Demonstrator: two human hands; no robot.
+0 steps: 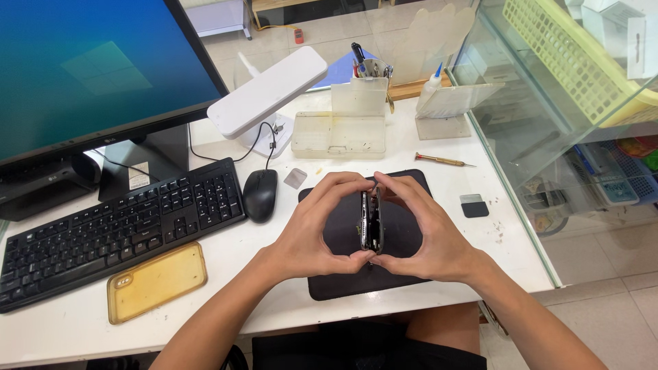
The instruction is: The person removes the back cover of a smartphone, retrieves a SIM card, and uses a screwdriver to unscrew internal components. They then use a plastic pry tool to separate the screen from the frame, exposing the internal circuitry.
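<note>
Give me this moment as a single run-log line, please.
left hand: grips phone edge-on | right hand: grips same phone | under: black mat | nearby: mouse, yellow case, screwdriver

Both hands [373,226] pinching (fingertips meeting)

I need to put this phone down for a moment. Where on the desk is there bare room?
Bare white desk lies right of the black mat, around the small dark square, below the screwdriver. Another strip runs between the yellow phone case and the mat. The back is crowded: keyboard, mouse, lamp, plastic trays.
</note>
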